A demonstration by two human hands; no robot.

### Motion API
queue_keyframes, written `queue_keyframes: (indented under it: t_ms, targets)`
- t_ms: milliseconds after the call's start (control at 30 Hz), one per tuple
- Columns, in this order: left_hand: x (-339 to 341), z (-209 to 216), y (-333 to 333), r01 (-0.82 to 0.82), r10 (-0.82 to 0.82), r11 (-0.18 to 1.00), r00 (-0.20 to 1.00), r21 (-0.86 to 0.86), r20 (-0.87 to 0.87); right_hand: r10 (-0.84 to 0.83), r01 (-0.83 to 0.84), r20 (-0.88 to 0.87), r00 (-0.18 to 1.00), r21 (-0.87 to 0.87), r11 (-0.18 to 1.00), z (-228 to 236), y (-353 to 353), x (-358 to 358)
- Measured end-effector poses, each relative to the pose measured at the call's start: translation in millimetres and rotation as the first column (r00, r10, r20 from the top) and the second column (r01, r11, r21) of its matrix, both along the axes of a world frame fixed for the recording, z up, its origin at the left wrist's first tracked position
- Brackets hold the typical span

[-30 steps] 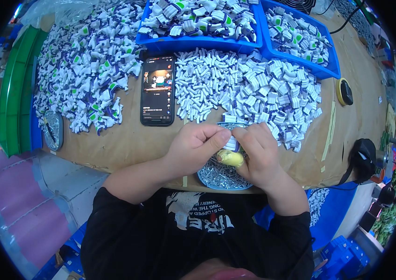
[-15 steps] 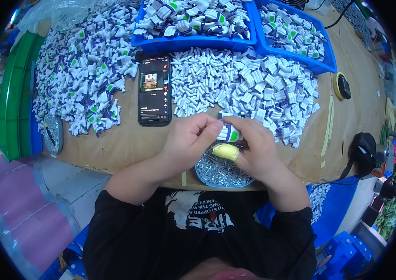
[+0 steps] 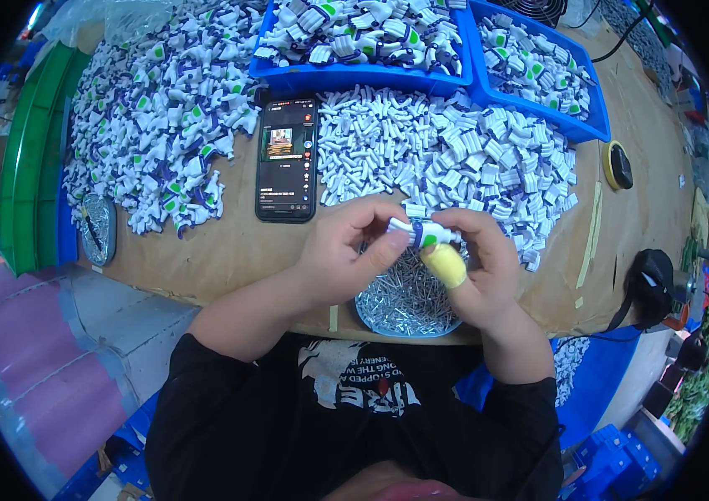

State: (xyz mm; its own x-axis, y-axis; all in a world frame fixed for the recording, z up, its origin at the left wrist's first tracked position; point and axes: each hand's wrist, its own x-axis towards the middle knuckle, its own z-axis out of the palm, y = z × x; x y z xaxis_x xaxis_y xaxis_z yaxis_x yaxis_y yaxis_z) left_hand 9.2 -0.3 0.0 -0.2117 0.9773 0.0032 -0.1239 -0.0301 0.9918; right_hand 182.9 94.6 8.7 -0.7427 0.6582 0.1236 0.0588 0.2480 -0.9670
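Note:
A small white plastic toy part [image 3: 423, 231] with purple bands and a green spot lies sideways between my two hands. My left hand [image 3: 346, 255] pinches its left end between thumb and fingers. At its other end my right hand [image 3: 492, 271] grips with the fingertips; a yellow wrap [image 3: 445, 265] covers the right thumb. Just below the hands sits a round blue dish [image 3: 409, 335] filled with loose metal pins [image 3: 405, 296]. Beyond the hands spread a heap of short white tubes [image 3: 359, 142] and a heap of white ribbed pieces [image 3: 488, 150].
A phone [image 3: 286, 188] with a lit screen lies left of the tubes. White-and-purple parts [image 3: 154, 125] pile up at the left. Two blue bins [image 3: 371, 81] [image 3: 576, 129] of similar parts stand at the back. A tape roll [image 3: 617, 165] and a black pouch [image 3: 648, 284] are on the right.
My hands have drawn slightly apart, the right one moving rightward. The toy part has turned sideways and shows more of its length. The whole view has shifted a little.

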Motion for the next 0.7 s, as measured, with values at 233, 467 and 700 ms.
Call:
queue_keyframes:
  t_ms: [233, 467, 700]
  targets:
    - [-2, 1, 6, 0.002, 0.168, 0.954, 0.825, 0.3, -0.539, -0.008, -0.109, -0.219, 0.976, -0.517, 0.849, 5, 0, -1]
    - [-8, 0, 6, 0.078, 0.172, 0.926, 0.784, 0.369, -0.596, 0.082, -0.201, -0.216, 0.973, -0.616, 0.762, 5, 6, 4]
    - [-10, 1, 9, 0.162, 0.182, 0.869, 0.774, 0.467, -0.606, 0.135, -0.245, -0.21, 0.968, -0.698, 0.673, 3, 9, 4]
